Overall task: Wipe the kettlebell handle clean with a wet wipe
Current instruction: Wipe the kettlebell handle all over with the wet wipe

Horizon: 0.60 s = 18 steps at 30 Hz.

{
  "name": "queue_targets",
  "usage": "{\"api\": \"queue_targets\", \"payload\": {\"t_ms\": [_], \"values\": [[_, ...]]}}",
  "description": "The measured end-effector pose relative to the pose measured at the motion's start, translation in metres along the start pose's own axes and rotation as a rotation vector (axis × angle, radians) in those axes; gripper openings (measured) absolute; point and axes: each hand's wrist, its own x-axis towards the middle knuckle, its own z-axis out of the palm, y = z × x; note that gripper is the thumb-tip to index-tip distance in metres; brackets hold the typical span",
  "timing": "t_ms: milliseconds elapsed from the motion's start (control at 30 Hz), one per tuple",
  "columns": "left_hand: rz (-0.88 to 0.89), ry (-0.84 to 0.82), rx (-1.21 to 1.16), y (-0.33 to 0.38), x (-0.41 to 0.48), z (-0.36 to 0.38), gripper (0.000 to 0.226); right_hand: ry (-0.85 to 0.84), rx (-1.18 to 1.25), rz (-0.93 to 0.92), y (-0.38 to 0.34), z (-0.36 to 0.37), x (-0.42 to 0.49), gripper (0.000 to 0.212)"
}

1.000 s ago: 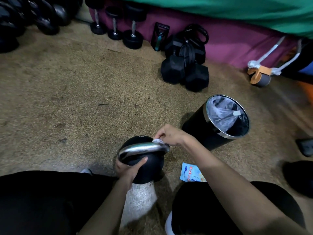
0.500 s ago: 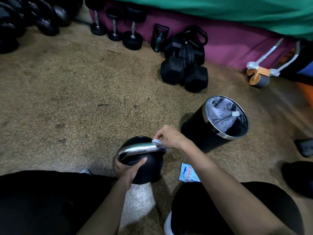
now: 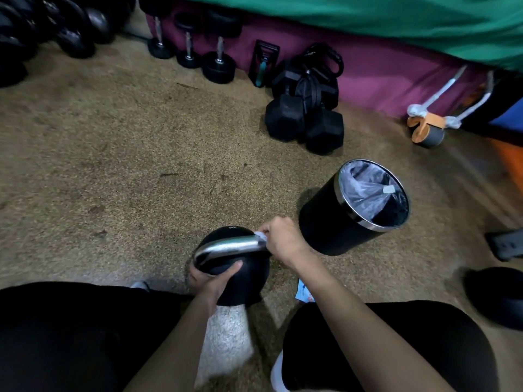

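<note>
A black kettlebell [image 3: 249, 281] with a shiny steel handle [image 3: 226, 247] stands on the speckled floor between my knees. My left hand [image 3: 210, 278] grips the ball's near left side, thumb across its top. My right hand [image 3: 283, 240] pinches a white wet wipe [image 3: 261, 236] around the right end of the handle, where it curves down to the ball. Most of the wipe is hidden under my fingers.
A black bin [image 3: 334, 224] with a steel rim and plastic liner stands just right of the kettlebell. A blue wipe packet [image 3: 304, 292] lies by my right knee. Hex dumbbells [image 3: 305, 123] and round dumbbells [image 3: 218, 63] line the purple wall padding. An ab wheel [image 3: 426, 131] sits far right.
My right hand with the wipe has slid a little along the handle's right end toward the curve. My left hand and the kettlebell have stayed put.
</note>
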Motion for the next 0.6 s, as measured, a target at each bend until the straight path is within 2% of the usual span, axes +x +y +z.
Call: {"api": "queue_targets", "payload": {"t_ms": [200, 300, 400, 500, 600], "values": [[-0.014, -0.014, 0.016, 0.003, -0.001, -0.002, 0.188, 0.096, -0.027, -0.134, 0.002, 0.019, -0.015, 0.032], [-0.013, -0.012, 0.041, 0.009, -0.008, -0.003, 0.185, 0.152, 0.006, -0.086, 0.006, 0.020, -0.013, 0.031], [0.005, -0.002, 0.045, 0.011, -0.009, -0.004, 0.191, 0.171, 0.013, -0.043, 0.000, 0.023, -0.012, 0.034], [-0.016, -0.003, 0.058, 0.015, -0.015, -0.004, 0.168, 0.208, 0.078, -0.115, -0.005, 0.033, -0.022, 0.029], [-0.012, -0.007, 0.039, 0.015, -0.016, -0.003, 0.169, 0.297, 0.145, -0.140, 0.002, 0.042, -0.034, 0.029]]}}
